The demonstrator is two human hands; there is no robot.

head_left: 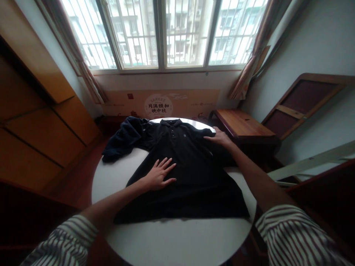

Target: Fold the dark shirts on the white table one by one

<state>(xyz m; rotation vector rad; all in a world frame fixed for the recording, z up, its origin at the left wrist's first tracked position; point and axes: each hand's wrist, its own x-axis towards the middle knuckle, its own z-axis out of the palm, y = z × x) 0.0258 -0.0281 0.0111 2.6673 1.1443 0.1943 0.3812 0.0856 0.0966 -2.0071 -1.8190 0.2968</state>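
Observation:
A black polo shirt lies spread out, front up, its collar toward the window and its hem toward me. My left hand rests flat on the shirt's middle with the fingers spread. At the shirt's right sleeve end, my right hand has thumb and fingers closed on the cloth edge. Beneath the shirt is a round white table. A bunched dark blue garment lies beside the left sleeve and hangs partly over the table's edge.
A low wooden table stands at the back right, with a folded wooden chair or frame against the wall. Wooden cabinets line the left side. Beyond the table, a printed banner runs below the barred window.

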